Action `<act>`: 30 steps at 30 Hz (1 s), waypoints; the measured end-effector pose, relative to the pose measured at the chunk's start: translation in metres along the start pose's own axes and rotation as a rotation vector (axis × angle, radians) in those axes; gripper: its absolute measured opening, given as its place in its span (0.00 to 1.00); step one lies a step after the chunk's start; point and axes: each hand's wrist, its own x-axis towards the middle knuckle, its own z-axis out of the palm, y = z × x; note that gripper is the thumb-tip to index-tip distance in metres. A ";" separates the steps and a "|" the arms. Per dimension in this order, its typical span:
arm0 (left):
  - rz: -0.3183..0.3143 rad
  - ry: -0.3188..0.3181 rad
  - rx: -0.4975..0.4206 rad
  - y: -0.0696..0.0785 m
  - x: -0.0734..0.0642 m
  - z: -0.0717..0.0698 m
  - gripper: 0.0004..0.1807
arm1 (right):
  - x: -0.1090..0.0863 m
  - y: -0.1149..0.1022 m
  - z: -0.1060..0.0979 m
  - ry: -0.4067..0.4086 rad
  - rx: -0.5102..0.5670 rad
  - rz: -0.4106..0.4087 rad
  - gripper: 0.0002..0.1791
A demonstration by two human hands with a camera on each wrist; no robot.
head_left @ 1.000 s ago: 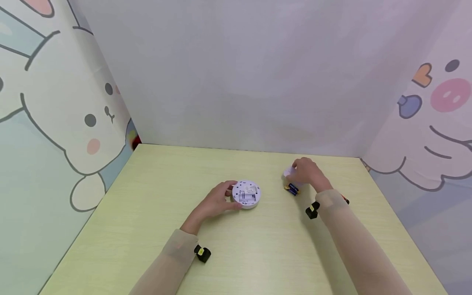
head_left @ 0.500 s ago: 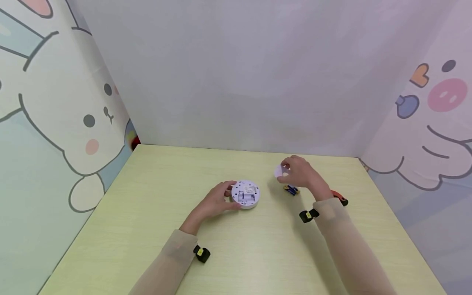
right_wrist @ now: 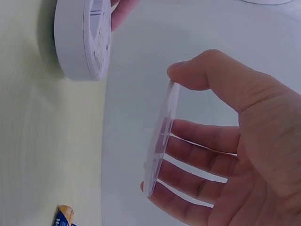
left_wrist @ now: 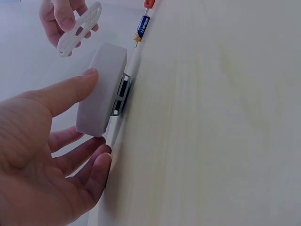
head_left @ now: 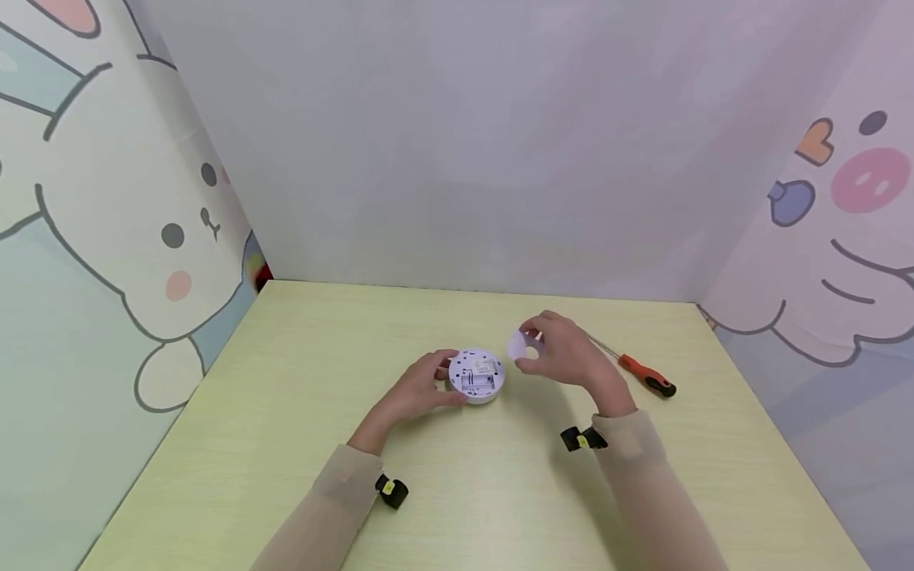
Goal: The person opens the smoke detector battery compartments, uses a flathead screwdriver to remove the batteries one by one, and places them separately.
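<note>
A round white smoke detector (head_left: 477, 375) stands on the table with its battery compartment facing up; the compartment looks bare in the head view. My left hand (head_left: 421, 386) grips its left side, thumb at the near edge and fingers curled round the far side. In the right wrist view, the detector (right_wrist: 75, 40) is apart from my right hand (right_wrist: 225, 136). That hand pinches a thin white round mounting plate (right_wrist: 162, 136) by its edges, thumb on one rim and fingers on the other. The plate (head_left: 521, 346) is held tilted above the table, just right of the detector.
An orange-and-black screwdriver (head_left: 646, 375) lies at the right, its shaft running toward the back. Blue-and-gold batteries (right_wrist: 64, 216) lie on the table; my right hand hides them in the head view. A pale wall (head_left: 457, 159) rises behind the table (head_left: 286, 357).
My right hand has lifted the mounting plate and carried it left toward the smoke detector. The screwdriver has come into view. My left hand has stayed on the detector.
</note>
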 end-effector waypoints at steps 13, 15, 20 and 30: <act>-0.001 -0.002 0.008 -0.001 0.002 -0.001 0.47 | -0.009 -0.009 0.008 0.046 0.012 -0.050 0.27; -0.007 -0.004 0.001 0.001 0.001 -0.001 0.47 | -0.009 -0.009 0.008 0.042 0.012 -0.053 0.27; -0.020 0.002 -0.040 0.002 0.002 -0.002 0.46 | -0.008 -0.010 0.006 0.036 0.019 -0.054 0.27; -0.078 0.011 -0.059 -0.003 0.002 -0.004 0.35 | -0.010 -0.009 0.007 0.023 0.014 -0.042 0.28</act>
